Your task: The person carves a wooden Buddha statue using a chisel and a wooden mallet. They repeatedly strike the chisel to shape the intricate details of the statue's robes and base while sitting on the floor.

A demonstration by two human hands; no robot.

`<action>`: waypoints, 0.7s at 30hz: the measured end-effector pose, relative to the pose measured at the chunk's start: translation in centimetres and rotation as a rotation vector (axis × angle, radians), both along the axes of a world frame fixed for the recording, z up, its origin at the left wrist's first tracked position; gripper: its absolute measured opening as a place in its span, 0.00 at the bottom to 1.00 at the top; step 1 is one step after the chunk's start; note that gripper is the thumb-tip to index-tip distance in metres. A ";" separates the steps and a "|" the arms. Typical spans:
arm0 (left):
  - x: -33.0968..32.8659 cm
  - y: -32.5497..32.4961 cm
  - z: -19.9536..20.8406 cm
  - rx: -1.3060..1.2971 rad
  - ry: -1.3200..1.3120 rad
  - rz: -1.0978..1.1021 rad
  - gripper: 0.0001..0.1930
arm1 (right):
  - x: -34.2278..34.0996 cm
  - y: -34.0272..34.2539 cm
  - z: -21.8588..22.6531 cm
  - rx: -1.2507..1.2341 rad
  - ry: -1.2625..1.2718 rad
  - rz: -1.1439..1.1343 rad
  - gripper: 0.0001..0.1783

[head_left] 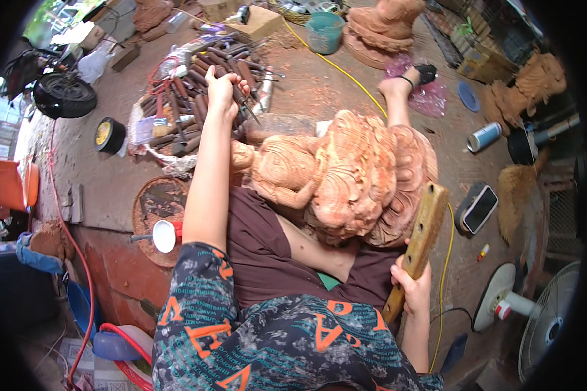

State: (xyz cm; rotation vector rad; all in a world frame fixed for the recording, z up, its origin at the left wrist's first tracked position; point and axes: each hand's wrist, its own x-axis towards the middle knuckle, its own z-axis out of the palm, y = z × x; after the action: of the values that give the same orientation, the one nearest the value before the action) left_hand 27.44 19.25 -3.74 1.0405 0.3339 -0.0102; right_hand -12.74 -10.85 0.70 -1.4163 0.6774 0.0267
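My left hand (223,96) is raised at the edge of a heap of carving tools (190,98), closed round a carving chisel (239,98). The chisel's thin blade slants down to the right, toward the statue. A carved reddish wooden statue (355,173) lies on its side across my lap, its head (242,156) to the left and its broad carved base (412,169) to the right. My right hand (413,287) grips a long yellowish wooden bar (424,231) with several holes. That bar stands tilted beside my right thigh, apart from the statue.
A yellow cable (332,64) runs across the floor past my bare foot (396,85). Another carving (381,32) and a green bucket (324,32) stand ahead. To the right are a spray can (484,137), a phone (481,210) and a fan (548,326). A white cup (165,236) sits left.
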 end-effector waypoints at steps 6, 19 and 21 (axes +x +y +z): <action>4.1 5.7 -3.4 0.546 0.143 -0.071 0.39 | 0.2 0.4 0.1 0.007 0.016 -0.001 0.33; -19.5 -16.5 8.4 -0.756 -0.603 -0.440 0.06 | 1.8 -1.5 3.7 -0.099 0.065 0.091 0.29; -20.4 -16.9 7.4 -0.716 -0.705 -0.444 0.07 | 3.0 -2.9 6.4 -0.254 0.048 0.151 0.28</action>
State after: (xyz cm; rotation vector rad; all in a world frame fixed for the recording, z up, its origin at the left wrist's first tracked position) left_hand 7.03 2.36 3.68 0.3385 -0.5229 -0.1475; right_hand -9.76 -13.71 7.12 -1.7145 0.6278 0.0966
